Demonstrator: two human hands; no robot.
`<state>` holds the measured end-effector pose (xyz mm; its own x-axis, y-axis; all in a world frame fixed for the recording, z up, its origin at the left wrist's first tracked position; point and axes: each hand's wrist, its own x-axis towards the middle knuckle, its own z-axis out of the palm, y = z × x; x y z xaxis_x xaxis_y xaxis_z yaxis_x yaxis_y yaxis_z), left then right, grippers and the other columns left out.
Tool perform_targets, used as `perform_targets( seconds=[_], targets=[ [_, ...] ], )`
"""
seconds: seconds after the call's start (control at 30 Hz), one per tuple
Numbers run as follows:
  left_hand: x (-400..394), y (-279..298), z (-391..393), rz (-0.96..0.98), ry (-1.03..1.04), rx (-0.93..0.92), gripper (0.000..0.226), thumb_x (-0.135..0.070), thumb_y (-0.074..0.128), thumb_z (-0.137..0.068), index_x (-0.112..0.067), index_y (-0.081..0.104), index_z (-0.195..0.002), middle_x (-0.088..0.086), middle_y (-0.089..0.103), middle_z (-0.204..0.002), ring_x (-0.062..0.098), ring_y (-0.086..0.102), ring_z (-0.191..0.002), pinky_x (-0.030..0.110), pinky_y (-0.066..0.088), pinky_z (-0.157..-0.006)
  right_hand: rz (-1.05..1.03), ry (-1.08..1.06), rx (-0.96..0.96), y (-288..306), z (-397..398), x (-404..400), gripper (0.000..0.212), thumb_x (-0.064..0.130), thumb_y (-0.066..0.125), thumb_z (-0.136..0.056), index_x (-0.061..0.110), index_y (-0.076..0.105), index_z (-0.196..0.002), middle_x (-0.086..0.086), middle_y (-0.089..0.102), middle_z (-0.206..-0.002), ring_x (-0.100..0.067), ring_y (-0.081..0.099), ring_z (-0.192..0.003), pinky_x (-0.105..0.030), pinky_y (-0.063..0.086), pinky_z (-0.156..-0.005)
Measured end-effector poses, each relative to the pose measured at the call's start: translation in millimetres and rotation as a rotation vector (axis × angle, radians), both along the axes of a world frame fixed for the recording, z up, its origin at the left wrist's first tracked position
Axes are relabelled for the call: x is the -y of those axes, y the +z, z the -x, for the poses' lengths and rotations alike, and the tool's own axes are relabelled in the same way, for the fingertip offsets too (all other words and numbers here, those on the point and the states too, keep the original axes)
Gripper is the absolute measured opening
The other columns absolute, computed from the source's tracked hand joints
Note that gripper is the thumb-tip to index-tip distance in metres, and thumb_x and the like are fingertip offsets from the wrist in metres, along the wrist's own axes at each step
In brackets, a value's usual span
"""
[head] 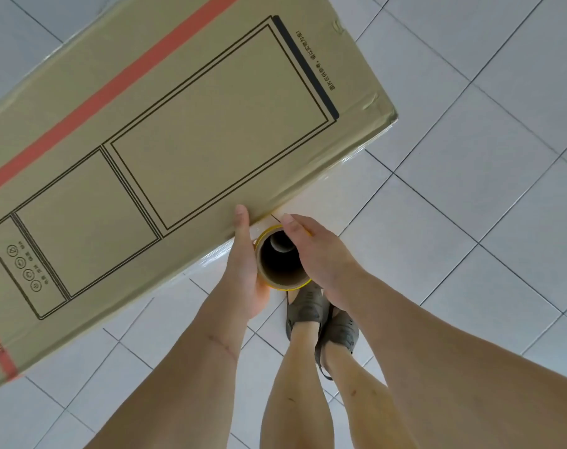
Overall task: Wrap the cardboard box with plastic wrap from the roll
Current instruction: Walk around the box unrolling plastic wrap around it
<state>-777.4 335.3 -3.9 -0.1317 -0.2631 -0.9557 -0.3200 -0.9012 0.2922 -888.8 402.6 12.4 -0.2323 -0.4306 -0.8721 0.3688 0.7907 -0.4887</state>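
A tall cardboard box (pixel 178 124) with black line drawings and a red tape strip stands on the tiled floor, seen from above. Shiny plastic wrap (pixel 321 196) covers its near side. The roll (pixel 280 259), a cardboard tube with a yellow rim, stands upright against the box's near edge. My left hand (pixel 246 267) cups the roll's left side, thumb lying on the box top. My right hand (pixel 314 254) holds the roll's right side, with fingers over its top rim.
Pale square floor tiles (pixel 470 189) spread all around the box. My legs and feet in dark sandals (pixel 321 319) stand directly below the roll, close to the box's near side.
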Motion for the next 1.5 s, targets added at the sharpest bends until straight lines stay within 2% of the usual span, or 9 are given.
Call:
perform_targets(
  seconds=[0.17, 0.33, 0.53, 0.73, 0.87, 0.97, 1.1, 1.3, 1.5],
  targets=[
    [-7.7, -1.3, 8.1, -0.112, 0.032, -0.094, 0.121, -0.102, 0.017, -0.084, -0.01, 0.072, -0.139, 0.02, 0.076, -0.136, 0.035, 0.071, -0.131, 0.054, 0.049, -0.119, -0.017, -0.017, -0.071, 2.9, 18.4, -0.4, 0.028, 0.054, 0.058, -0.092, 0.037, 0.069, -0.111, 0.013, 0.065, -0.109, -0.012, 0.059, -0.101, -0.025, 0.047, -0.084],
    [-1.7, -0.8, 24.9, -0.003, -0.064, 0.027, 0.095, -0.091, 0.034, -0.096, -0.014, 0.073, -0.138, 0.015, 0.082, -0.123, 0.028, 0.08, -0.115, 0.047, 0.059, -0.108, -0.076, -0.046, -0.003, 6.5, 22.9, 1.5, 0.048, 0.062, 0.058, -0.088, 0.04, 0.058, -0.13, 0.012, 0.058, -0.119, -0.013, 0.054, -0.106, -0.025, 0.04, -0.083],
    [-16.0, 0.2, 40.1, -0.129, 0.028, -0.083, 0.116, -0.101, 0.021, -0.087, -0.011, 0.068, -0.144, 0.019, 0.077, -0.134, 0.033, 0.071, -0.132, 0.052, 0.049, -0.119, -0.065, -0.049, -0.035, 7.1, 45.0, -5.5, 0.012, 0.052, 0.057, -0.093, 0.043, 0.064, -0.088, 0.018, 0.063, -0.097, -0.001, 0.056, -0.09, -0.018, 0.042, -0.068],
    [-15.9, -4.1, 59.1, -0.032, -0.04, 0.113, 0.091, -0.095, 0.04, -0.09, -0.021, 0.073, -0.131, 0.009, 0.084, -0.115, 0.024, 0.08, -0.105, 0.037, 0.065, -0.085, -0.082, -0.054, 0.033, 5.1, 60.9, -9.2, 0.05, 0.064, 0.064, -0.082, 0.041, 0.061, -0.127, 0.012, 0.062, -0.121, -0.014, 0.057, -0.114, -0.029, 0.047, -0.091],
    [-22.2, -1.8, 69.2, -0.073, 0.009, 0.008, 0.114, -0.102, 0.027, -0.085, -0.013, 0.071, -0.141, 0.019, 0.08, -0.127, 0.038, 0.075, -0.125, 0.057, 0.051, -0.119, -0.078, 0.001, 0.019, 2.5, 72.6, -19.8, 0.044, 0.066, 0.057, -0.086, 0.04, 0.062, -0.121, 0.011, 0.062, -0.121, -0.014, 0.056, -0.113, -0.035, 0.046, -0.1],
    [-34.7, -2.0, 79.8, -0.156, 0.04, -0.063, 0.128, -0.111, 0.026, -0.069, -0.016, 0.073, -0.14, 0.019, 0.077, -0.134, 0.039, 0.07, -0.132, 0.056, 0.049, -0.118, -0.05, 0.076, -0.046, 5.7, 89.2, -24.6, 0.023, 0.056, 0.054, -0.093, 0.04, 0.064, -0.106, 0.009, 0.061, -0.119, -0.015, 0.055, -0.11, -0.03, 0.045, -0.091],
    [-44.7, -11.1, 96.7, -0.032, 0.064, 0.158, 0.135, -0.116, 0.037, -0.04, -0.02, 0.078, -0.126, 0.013, 0.084, -0.117, 0.037, 0.077, -0.117, 0.056, 0.056, -0.112, -0.027, 0.089, -0.019, 5.8, 107.8, -27.1, 0.04, 0.052, 0.059, -0.092, 0.038, 0.059, -0.129, 0.011, 0.057, -0.124, -0.011, 0.052, -0.11, -0.024, 0.041, -0.086],
    [-24.1, -0.3, 126.1, -0.028, 0.159, 0.072, 0.121, -0.106, 0.025, -0.079, -0.009, 0.075, -0.132, 0.02, 0.081, -0.123, 0.039, 0.076, -0.122, 0.059, 0.051, -0.117, 0.001, 0.03, 0.077, 3.3, 127.4, -19.6, 0.047, 0.059, 0.055, -0.091, 0.04, 0.054, -0.134, 0.011, 0.057, -0.13, -0.011, 0.052, -0.112, -0.02, 0.039, -0.078],
    [-34.9, 2.2, 148.3, -0.095, 0.195, 0.047, 0.13, -0.112, 0.018, -0.071, -0.014, 0.073, -0.138, 0.018, 0.079, -0.131, 0.039, 0.073, -0.126, 0.057, 0.051, -0.116, 0.044, 0.161, -0.035, 3.5, 150.2, -16.5, 0.036, 0.05, 0.051, -0.096, 0.035, 0.059, -0.129, 0.011, 0.059, -0.127, -0.014, 0.055, -0.115, -0.032, 0.046, -0.097]
  ],
)
